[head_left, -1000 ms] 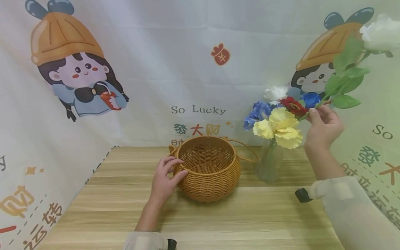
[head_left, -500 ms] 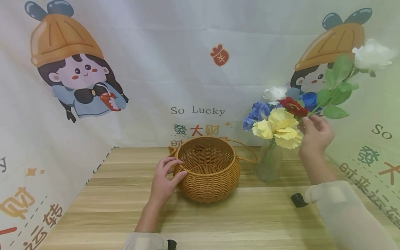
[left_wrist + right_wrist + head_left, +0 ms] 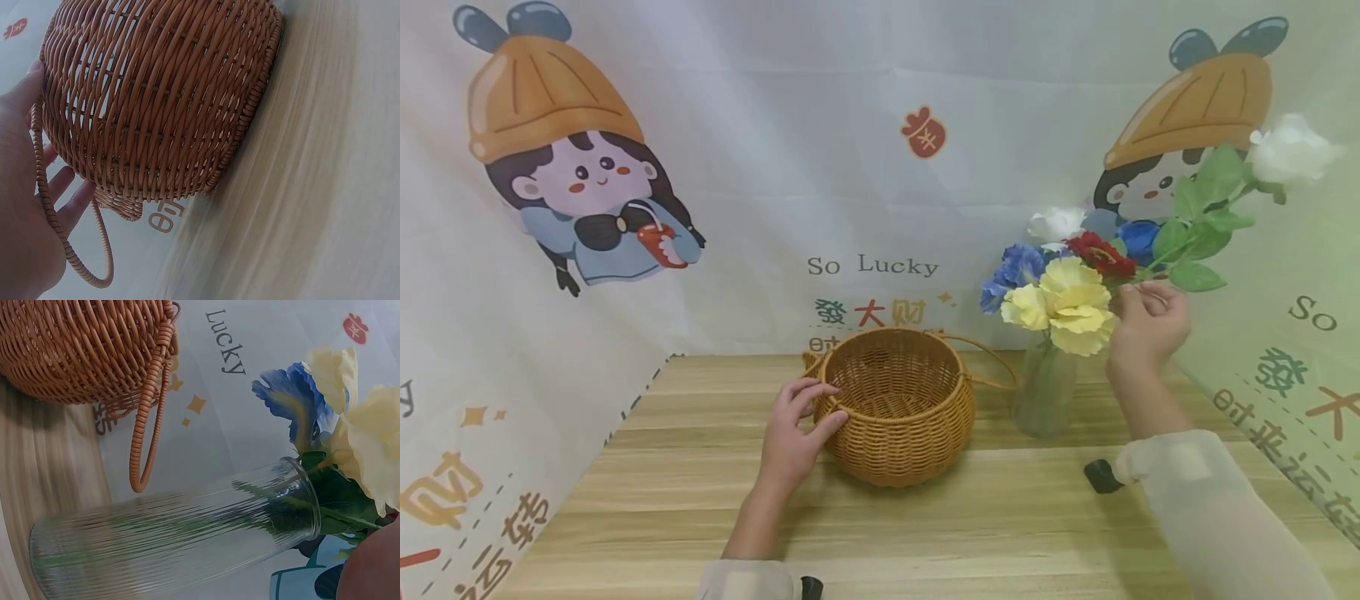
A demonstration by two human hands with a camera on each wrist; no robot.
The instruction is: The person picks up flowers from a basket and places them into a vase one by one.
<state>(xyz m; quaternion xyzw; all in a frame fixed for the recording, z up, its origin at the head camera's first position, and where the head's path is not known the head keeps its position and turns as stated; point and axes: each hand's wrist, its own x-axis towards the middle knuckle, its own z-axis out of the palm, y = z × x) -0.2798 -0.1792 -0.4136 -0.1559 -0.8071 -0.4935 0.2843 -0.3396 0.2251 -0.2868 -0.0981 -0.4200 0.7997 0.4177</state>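
A brown wicker basket [image 3: 895,450] stands on the wooden table, its two handles folded outward. My left hand [image 3: 793,433] holds its left rim, with the thumb at the front and fingers spread along the side; the left wrist view shows the hand beside one handle loop [image 3: 103,250]. To the right, a ribbed clear glass vase [image 3: 1045,392] bears yellow, blue, red and white artificial flowers [image 3: 1078,304]. My right hand [image 3: 1150,329] pinches the stem of a long white rose [image 3: 1296,150] just right of the bouquet. The rose leans up to the right; its lower stem end is hidden.
A printed cloth backdrop [image 3: 760,167] rises directly behind the table [image 3: 700,467] and along both sides. The basket's right handle [image 3: 1000,358] reaches close to the vase. Black straps' ends [image 3: 1103,477] show at the sleeves.
My right hand has moved down and left with the white rose, bringing its stem closer to the bouquet. The left hand and basket have stayed in place.
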